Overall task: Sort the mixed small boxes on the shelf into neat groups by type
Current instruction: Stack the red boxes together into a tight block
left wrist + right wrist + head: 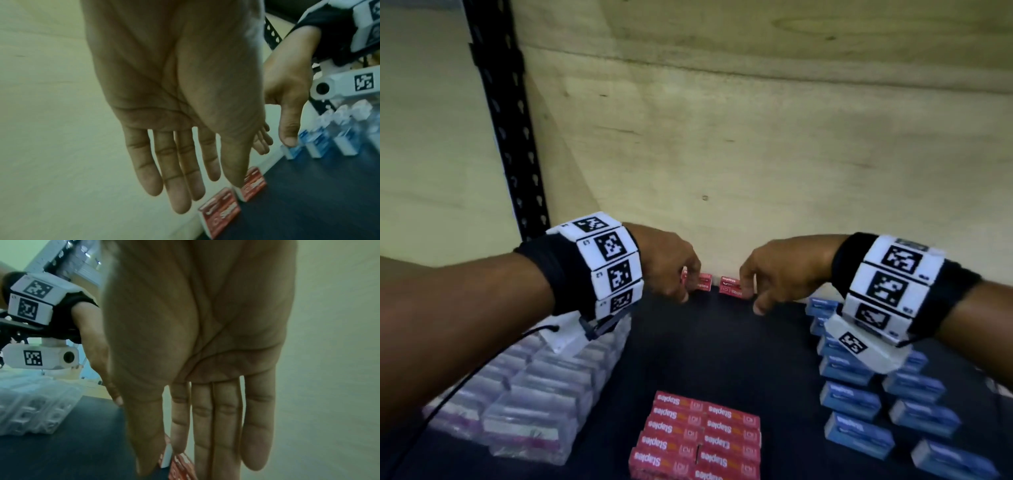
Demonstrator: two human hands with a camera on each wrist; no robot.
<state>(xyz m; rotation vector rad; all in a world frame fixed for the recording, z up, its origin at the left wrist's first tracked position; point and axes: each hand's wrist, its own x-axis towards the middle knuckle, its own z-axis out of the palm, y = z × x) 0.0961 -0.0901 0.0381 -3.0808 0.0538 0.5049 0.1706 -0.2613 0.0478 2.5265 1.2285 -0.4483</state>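
Two loose red Staples boxes lie at the back of the dark shelf (pixel 715 346), against the wooden wall. My left hand (pixel 685 287) reaches down over the left red box (pixel 702 281). In the left wrist view my left hand (pixel 205 193) has straight fingers above that box (pixel 220 211), and the thumb tip hovers at the second box (pixel 254 185). My right hand (pixel 751 294) comes down at the right red box (pixel 731 287). In the right wrist view my right hand (pixel 162 459) shows straight fingers, with that box (pixel 180 465) between thumb and index. Neither hand plainly grips.
A neat block of red Staples boxes (pixel 698 442) sits at the front middle. Blue boxes (pixel 859 401) stand in rows on the right and clear plastic boxes (pixel 534 394) on the left. A black perforated shelf post (pixel 506 120) rises at the left. The wooden back wall (pixel 756 154) closes the rear.
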